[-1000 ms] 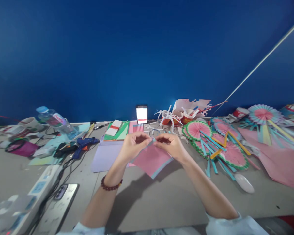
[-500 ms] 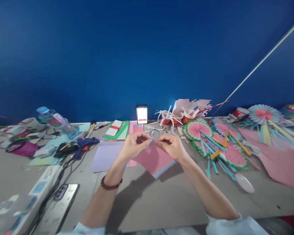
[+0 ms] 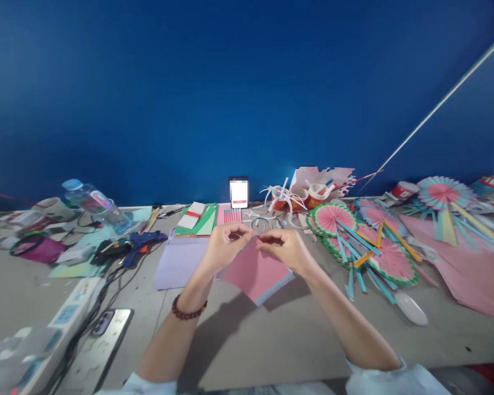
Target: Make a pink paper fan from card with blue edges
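A pink sheet of paper with a light blue lower right edge hangs by its top corner above the grey table. My left hand pinches that corner between thumb and fingers. My right hand is closed at the same corner, thumb and fingertips on the paper just right of the left fingertips. The fingertips nearly meet, and the detail between them is too small to make out. A dark red bead bracelet is on my left wrist.
Lilac sheets, a blue glue gun, a patterned phone and a power strip are on the left. Paper fans, a white spoon-like piece and pink sheets lie right. A lit phone stands at the wall.
The pink sheet has shifted slightly left and down at its lower end. My right fingers have altered their pinch a little, the thumb now lower.
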The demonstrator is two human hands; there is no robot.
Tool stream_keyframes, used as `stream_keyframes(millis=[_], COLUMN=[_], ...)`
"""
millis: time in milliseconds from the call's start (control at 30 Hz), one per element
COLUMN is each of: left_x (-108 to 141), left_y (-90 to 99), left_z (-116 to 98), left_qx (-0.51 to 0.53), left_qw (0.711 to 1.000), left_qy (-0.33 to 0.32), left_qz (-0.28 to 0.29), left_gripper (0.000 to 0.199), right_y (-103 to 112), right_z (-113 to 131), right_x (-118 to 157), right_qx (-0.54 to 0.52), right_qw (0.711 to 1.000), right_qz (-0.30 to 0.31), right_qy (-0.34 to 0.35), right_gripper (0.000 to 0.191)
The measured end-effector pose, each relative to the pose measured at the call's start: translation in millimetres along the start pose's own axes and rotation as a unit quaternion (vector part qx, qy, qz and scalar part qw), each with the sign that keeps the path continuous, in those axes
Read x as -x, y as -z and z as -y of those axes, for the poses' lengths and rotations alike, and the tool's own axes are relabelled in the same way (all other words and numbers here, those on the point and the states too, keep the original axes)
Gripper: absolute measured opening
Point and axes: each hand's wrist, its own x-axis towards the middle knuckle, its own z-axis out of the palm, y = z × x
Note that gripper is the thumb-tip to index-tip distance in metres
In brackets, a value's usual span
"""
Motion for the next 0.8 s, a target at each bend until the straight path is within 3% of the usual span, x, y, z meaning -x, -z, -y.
stream_keyframes(millis=[400,533,667,800], left_x=[-2,-4,-7,-10], left_y=[-0.8,-0.6,7.4,19.0], left_z=[0,4,10,13], left_qx=[0.065,0.075,0.099,0.135], left_qw=[0.995,0.995,0.989,0.977], left_qy=[0.067,0.067,0.079,0.103], left_qz=[-0.018,-0.027,-0.08,-0.131], left_gripper=[0.026,0.026,0.026,0.027], right_y=[3,10,24,38], right_z=[4,5,10,8], right_x=[-1,-3,-5,-7], right_qx=[0.09,0.088,0.08,0.085], right_qw=[0.994,0.995,0.989,0.987], right_qz=[0.003,0.044,0.124,0.132], right_qy=[0.056,0.023,-0.023,-0.041], right_gripper=[0.026,0.025,0.042,0.045])
